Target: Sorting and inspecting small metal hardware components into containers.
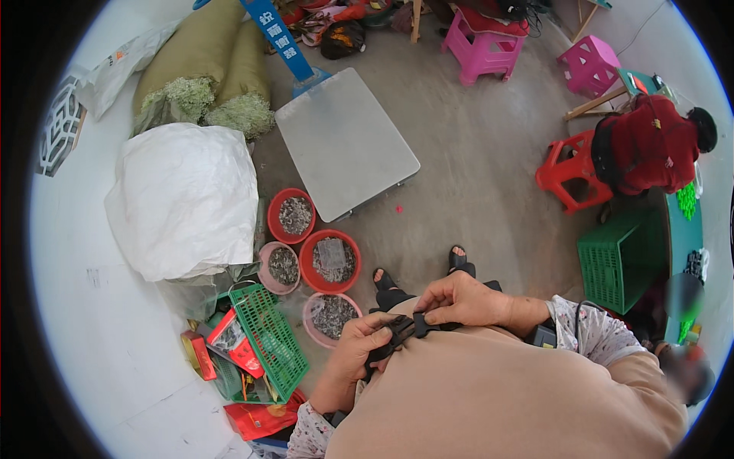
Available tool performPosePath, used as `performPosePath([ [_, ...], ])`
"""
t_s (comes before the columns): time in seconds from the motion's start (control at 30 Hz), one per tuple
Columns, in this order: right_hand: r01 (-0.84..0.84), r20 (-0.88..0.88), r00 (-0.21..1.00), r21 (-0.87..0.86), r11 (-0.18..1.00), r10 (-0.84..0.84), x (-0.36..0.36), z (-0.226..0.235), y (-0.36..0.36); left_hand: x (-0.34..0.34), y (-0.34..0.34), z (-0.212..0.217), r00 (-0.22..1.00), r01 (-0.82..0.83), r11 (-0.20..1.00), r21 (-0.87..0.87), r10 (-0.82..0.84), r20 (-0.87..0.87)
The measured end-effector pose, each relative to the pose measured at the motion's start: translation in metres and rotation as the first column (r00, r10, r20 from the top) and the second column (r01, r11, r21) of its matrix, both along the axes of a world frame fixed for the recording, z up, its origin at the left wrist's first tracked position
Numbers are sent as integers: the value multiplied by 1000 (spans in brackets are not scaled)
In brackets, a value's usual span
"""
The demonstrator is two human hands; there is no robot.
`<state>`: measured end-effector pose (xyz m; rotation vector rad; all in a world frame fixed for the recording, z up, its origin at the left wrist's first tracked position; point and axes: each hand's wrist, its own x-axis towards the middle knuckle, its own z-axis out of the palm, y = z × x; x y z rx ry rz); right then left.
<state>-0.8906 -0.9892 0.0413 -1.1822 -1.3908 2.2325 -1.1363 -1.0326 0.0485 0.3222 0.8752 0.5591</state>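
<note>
Both my hands meet over my lap on a black plastic buckle (405, 330) with a black strap. My left hand (361, 348) grips the buckle's left part and the strap hanging below it. From the right, my right hand (466, 300) pinches the other part, fingers closed on it. A tan apron (489, 398) covers my lap beneath the hands. My feet in black sandals (422, 274) show just beyond them on the concrete floor.
Several red and pink bowls (329, 262) of small grey pieces stand left of my feet. A green basket (269, 340), a white sack (183, 199) and a platform scale (345, 141) lie further left. A person in red (650, 145) sits at right by a green crate (619, 260).
</note>
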Motion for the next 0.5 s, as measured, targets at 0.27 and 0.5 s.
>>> performPosePath([
  [0.27, 99, -71, 991, -147, 984, -111, 8, -2, 5, 7, -1, -15, 999, -50, 997, 51, 49, 14],
  [0.5, 109, -29, 993, -107, 988, -113, 10, -2, 5, 9, 5, -14, 999, 38, 999, 32, -39, 18],
])
